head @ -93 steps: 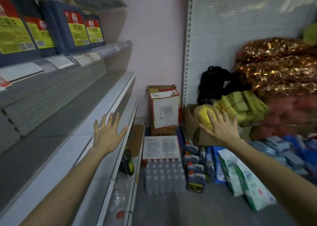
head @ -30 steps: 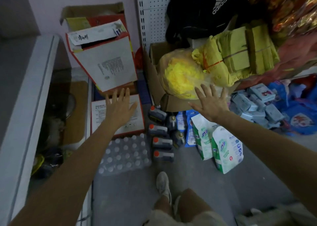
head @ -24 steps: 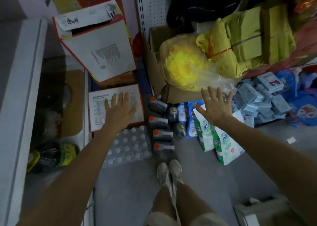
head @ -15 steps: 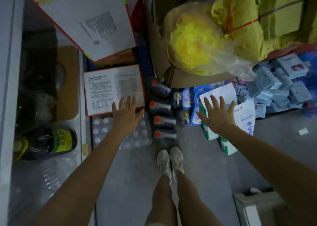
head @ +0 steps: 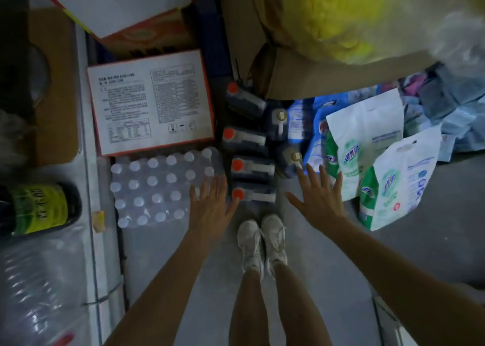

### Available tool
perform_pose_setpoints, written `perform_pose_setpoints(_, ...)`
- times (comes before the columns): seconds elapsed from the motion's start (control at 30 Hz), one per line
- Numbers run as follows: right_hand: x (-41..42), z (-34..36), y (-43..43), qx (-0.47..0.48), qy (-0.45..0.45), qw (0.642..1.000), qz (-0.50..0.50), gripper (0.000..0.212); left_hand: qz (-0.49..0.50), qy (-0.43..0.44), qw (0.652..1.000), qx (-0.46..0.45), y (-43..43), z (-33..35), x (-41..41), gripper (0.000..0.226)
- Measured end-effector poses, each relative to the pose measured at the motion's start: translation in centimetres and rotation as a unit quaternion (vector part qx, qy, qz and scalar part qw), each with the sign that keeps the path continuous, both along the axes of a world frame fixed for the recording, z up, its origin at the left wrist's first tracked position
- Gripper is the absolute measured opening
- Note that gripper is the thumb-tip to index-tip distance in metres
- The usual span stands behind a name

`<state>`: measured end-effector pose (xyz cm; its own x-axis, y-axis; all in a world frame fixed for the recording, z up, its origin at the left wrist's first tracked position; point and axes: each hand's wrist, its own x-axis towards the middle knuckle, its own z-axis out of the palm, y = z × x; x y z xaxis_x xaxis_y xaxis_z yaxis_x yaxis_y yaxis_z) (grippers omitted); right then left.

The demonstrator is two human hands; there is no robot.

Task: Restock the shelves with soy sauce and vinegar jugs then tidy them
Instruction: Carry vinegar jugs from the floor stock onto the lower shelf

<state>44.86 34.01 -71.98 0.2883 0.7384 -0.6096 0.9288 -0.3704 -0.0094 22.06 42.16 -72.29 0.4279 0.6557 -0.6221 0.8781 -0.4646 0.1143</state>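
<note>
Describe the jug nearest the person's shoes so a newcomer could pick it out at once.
Find the shrink-wrapped pack of clear bottles; along its right side runs a column of four dark, red-capped jugs. The wanted jug is the end one, just ahead of the white shoes. Its three twins stand farther off, and the two jugs to the right have pale caps.

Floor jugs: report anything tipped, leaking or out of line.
No spill shows. The three nearer red-capped jugs line up squarely in a column, but the farthest jug looks turned at an angle, slanting toward the cardboard box. On the shelf at left, a green-labelled bottle appears to lie on its side.
</note>
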Motion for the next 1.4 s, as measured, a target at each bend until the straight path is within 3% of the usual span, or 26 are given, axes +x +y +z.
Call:
perform_pose_setpoints(0.23,-1.7,-9.2,0.0,0.054,0.041,0.997,-0.039,0.078,-0.026,-0.007,0.999,0.020,-0.8,-9.7,0.1,0.070)
perform_pose_setpoints(0.4,-3.0,-16.4,-0.7,0.039,0.112,0.990,-0.081,0.063,-0.082,-0.008,0.995,0.061,-1.0,-15.4,0.7,0.092)
perform_pose_setpoints(0.6,-4.5,-22.5,-0.8,0.039,0.142,0.985,-0.093,0.063,-0.111,-0.023,0.991,0.077,-0.9,-20.4,0.5,0.089)
perform_pose_setpoints(0.7,-4.7,-24.5,-0.8,0.065,0.150,0.984,-0.077,0.053,-0.111,-0.019,0.991,0.078,-0.6,-22.3,0.3,0.092)
perform_pose_setpoints(0.87,-4.9,-26.2,-1.0,0.143,0.211,0.962,-0.093,0.037,-0.114,-0.078,0.985,0.108,-0.5,-23.8,0.4,0.070)
perform_pose_setpoints(1.0,-4.8,-26.4,-0.3,0.161,0.301,0.930,-0.139,0.047,-0.120,-0.105,0.981,0.115,-0.3,-23.6,0.7,0.068)
perform_pose_setpoints(1.2,-5.2,-23.3,1.4,0.163,0.302,0.931,-0.121,0.037,-0.055,-0.158,0.982,0.086,0.3,-22.1,0.2,0.108)
perform_pose_setpoints(1.4,-3.6,-19.1,1.0,0.211,0.297,0.922,-0.130,0.042,0.027,-0.188,0.981,0.026,2.1,-18.5,-1.5,0.124)
